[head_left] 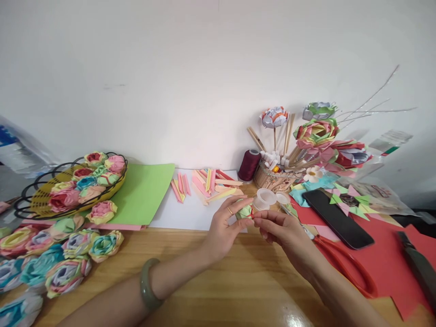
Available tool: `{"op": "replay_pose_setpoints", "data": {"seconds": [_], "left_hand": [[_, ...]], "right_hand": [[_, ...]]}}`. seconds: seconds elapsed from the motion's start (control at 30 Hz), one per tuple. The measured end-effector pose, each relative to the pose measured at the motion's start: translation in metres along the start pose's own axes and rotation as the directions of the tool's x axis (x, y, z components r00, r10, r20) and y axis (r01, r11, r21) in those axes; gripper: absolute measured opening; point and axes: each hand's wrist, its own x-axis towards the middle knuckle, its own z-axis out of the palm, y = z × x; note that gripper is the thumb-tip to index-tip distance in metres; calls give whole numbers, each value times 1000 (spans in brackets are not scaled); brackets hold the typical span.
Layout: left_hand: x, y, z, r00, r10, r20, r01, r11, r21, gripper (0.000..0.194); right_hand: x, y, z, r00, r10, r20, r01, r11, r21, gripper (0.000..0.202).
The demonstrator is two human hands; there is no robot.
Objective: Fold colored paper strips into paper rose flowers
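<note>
Near the middle of the table, my left hand (223, 229) holds a small light-green folded paper flower (244, 210) with some red on it, between thumb and fingers. Close against its right side, my right hand (281, 228) has its thumb and index finger pinched at the flower's red edge; whether something thin is between them is too small to tell. Behind the hands, folded paper strips (210, 181) in pink, yellow and red lie on a white sheet (190, 213). A round white container (265, 198) stands just behind my right hand.
Paper flowers (68, 276) and a yellow basket (39, 200) of flowers are at left, beside green paper (145, 186). Dark red thread (250, 165) and a decorated pot (274, 178) stand behind. Red-handled scissors (347, 265), a phone (337, 218) and red paper (384, 259) lie at right.
</note>
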Motion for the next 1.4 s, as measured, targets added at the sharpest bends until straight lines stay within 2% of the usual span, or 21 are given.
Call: {"op": "replay_pose_setpoints", "data": {"seconds": [0.1, 0.3, 0.47, 0.57, 0.63, 0.77, 0.93, 1.07, 1.23, 1.3, 1.4], "left_hand": [[0, 0, 0, 1000, -6, -11, 6, 1000, -3, 36], [-1, -2, 1, 1000, -16, 8, 16, 1000, -11, 37], [-3, 0, 0, 999, 22, 37, -23, 999, 23, 37], [-3, 1, 0, 997, 61, 39, -63, 996, 61, 37], [-3, 1, 0, 997, 62, 37, -64, 996, 61, 37], [-3, 0, 0, 1000, 0, 26, 0, 1000, -7, 37], [-3, 2, 1, 997, -43, 62, 47, 997, -55, 37], [-3, 1, 2, 991, -43, 129, 57, 993, -105, 42], [-3, -1, 4, 992, -73, 105, 87, 987, -138, 41], [-3, 0, 4, 991, -87, 100, 101, 985, -142, 40], [-4, 0, 5, 992, -80, 96, 92, 987, -132, 39]], "right_hand": [[-1, -1, 1, 1000, -10, 18, 11, 1000, -28, 28], [-5, -6, 2, 991, -132, 16, 133, 985, -113, 23], [-5, -9, -3, 996, 0, 89, 11, 993, -117, 20], [-3, -9, -5, 989, 34, 146, -19, 994, -106, 18], [-3, -7, -4, 988, -18, 150, 37, 992, -122, 17], [-6, -2, -2, 965, -245, 94, 259, 946, -196, 17], [-8, -1, -3, 971, -223, 82, 236, 943, -236, 22], [-8, -2, -2, 968, -250, 13, 244, 930, -274, 24], [-10, 1, -1, 950, -313, 3, 290, 877, -384, 24], [-11, 4, 0, 930, -368, -11, 319, 820, -476, 23], [-14, 5, 0, 856, -516, -40, 389, 693, -607, 19]]}}
